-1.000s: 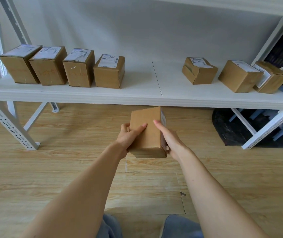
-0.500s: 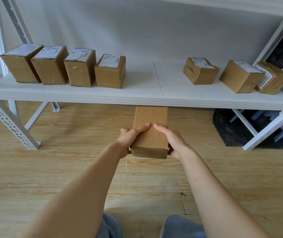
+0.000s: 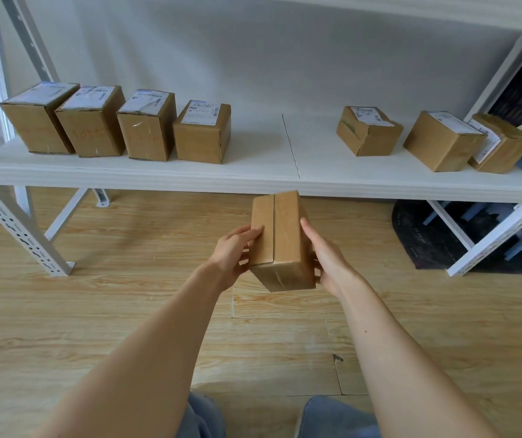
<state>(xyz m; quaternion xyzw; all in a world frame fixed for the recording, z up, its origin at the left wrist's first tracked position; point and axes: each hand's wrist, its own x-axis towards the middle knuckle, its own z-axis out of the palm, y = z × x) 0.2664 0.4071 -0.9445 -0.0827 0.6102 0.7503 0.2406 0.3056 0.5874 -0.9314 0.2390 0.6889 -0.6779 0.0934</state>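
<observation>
Cardboard box [image 3: 280,238], gripped in your left hand [image 3: 232,251] and right hand [image 3: 327,257], now sits seam [image 3: 273,229] up, its label rolled from view; turn further before shelving.

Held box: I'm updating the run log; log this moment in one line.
cardboard box | left hand: grips left side | right hand: grips right side | held before white shelf, not on it

I record a white shelf [image 3: 253,167], its board seamed at the middle, carrying a row of four labelled cardboard boxes [image 3: 115,126] close together at its left and three more boxes [image 3: 443,142] at its right, the rightmost box [image 3: 506,147] touching its neighbour.
</observation>
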